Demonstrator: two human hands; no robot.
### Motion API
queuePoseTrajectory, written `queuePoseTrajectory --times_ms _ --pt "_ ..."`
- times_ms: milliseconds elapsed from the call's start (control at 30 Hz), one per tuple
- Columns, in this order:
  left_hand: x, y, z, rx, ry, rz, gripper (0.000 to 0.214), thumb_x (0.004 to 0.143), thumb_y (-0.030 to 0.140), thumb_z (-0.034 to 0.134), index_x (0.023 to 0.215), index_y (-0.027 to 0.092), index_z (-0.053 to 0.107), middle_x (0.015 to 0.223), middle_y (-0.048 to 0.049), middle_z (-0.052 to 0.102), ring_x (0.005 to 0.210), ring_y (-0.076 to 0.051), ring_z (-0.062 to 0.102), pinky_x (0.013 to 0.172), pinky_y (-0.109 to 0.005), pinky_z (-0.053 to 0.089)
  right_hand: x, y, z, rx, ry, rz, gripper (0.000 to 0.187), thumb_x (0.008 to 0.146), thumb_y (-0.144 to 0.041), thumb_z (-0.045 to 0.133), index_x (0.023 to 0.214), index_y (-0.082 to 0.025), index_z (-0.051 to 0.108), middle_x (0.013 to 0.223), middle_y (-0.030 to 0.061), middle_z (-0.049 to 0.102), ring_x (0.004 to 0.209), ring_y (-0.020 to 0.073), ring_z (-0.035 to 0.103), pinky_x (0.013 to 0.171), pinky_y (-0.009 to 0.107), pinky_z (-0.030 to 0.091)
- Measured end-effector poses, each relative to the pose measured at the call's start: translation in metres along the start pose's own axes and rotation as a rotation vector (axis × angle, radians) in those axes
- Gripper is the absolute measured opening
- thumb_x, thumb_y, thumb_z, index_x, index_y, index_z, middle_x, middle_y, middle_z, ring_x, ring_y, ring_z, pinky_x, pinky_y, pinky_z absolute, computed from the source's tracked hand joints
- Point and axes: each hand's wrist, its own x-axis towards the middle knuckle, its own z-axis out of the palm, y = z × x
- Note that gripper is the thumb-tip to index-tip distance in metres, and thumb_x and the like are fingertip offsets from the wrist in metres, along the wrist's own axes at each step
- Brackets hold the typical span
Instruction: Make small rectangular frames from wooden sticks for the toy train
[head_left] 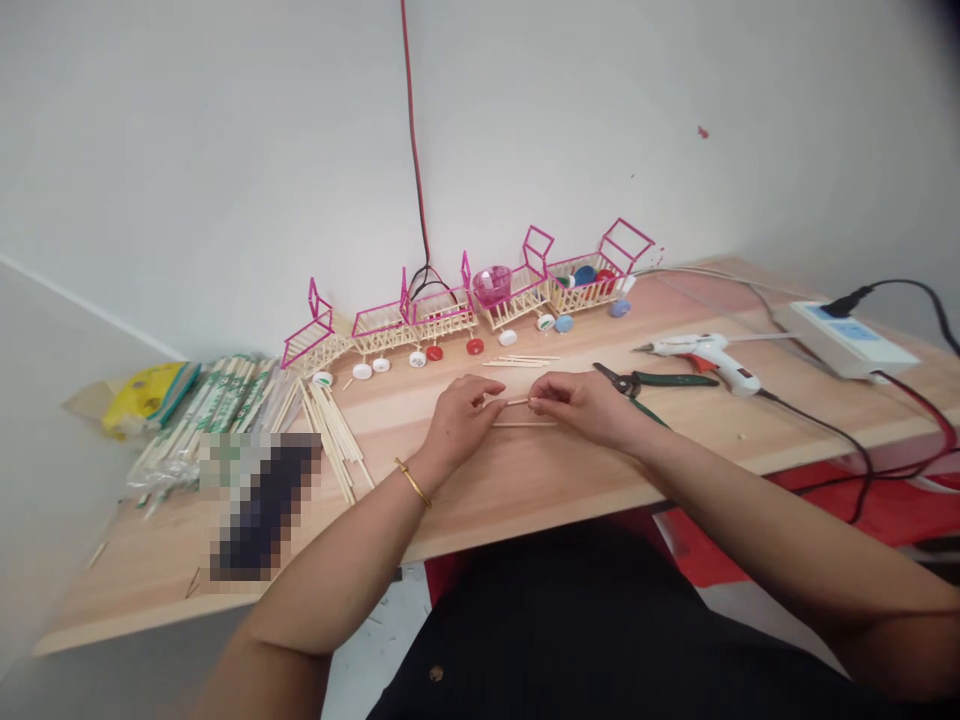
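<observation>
Pinching one end of a short wooden stick (pixel 517 402) is the right hand (pixel 574 405); the left hand (pixel 465 415) is meeting the other end, but its grip is too hard to tell. Both are probably helping it stay level. A second stick (pixel 525 424) is lying at 6 o'clock, just beside. At 3 o'clock, pruning shears (pixel 671 379) and a hot glue gun (pixel 705 352) are lying near, perhaps for easy reach. Loose sticks (pixel 334 430) are spreading at 9. Little stick carts (pixel 517 305) are lining up from 10 to 1, likely out of the way. The pale wooden table (pixel 465 520) is touching a whitish wall (pixel 225 150), where a red-and-black wire (pixel 410 120) is hanging at 11
</observation>
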Motion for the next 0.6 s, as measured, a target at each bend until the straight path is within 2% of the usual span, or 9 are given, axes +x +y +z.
queuePoseTrajectory --times_ms 167,367,500,600 --pt "-0.0021 0.0026 0.0007 0.006 -0.031 0.026 0.016 0.078 0.022 0.060 0.093 0.017 0.065 0.088 -0.0060 0.064 0.079 -0.014 0.055 0.074 -0.027 0.044 -0.0008 0.0055 0.0030 -0.139 -0.043 -0.056 0.014 0.082 -0.028 0.050 0.084 -0.019 0.062 0.075 0.0008 0.066 0.068 0.0137 0.057 0.064 0.025 0.038" --pt "-0.0018 0.0009 0.0007 0.027 -0.072 0.016 0.015 0.079 0.023 0.058 0.091 0.017 0.066 0.086 -0.0052 0.066 0.077 -0.014 0.058 0.074 -0.027 0.045 0.0006 0.0033 0.0028 -0.237 -0.054 -0.097 0.016 0.085 -0.026 0.047 0.086 -0.019 0.062 0.080 0.0027 0.067 0.071 0.0151 0.057 0.066 0.025 0.038" --pt "-0.0023 0.0022 0.0029 -0.012 -0.138 -0.043 0.015 0.081 0.021 0.055 0.087 0.019 0.068 0.085 -0.0034 0.069 0.079 -0.015 0.061 0.075 -0.026 0.045 0.0020 0.0036 0.0027 -0.228 -0.033 -0.135 0.019 0.086 -0.027 0.045 0.088 -0.019 0.062 0.083 0.0043 0.067 0.075 0.0164 0.058 0.069 0.026 0.039" --pt "-0.0034 0.0041 0.0048 -0.059 -0.138 -0.082 0.015 0.081 0.021 0.055 0.087 0.020 0.069 0.087 -0.0026 0.070 0.081 -0.015 0.063 0.076 -0.026 0.046 0.0032 0.0043 0.0017 -0.266 -0.021 -0.145 0.021 0.087 -0.029 0.044 0.090 -0.019 0.063 0.085 0.0054 0.068 0.077 0.0177 0.058 0.071 0.028 0.039"
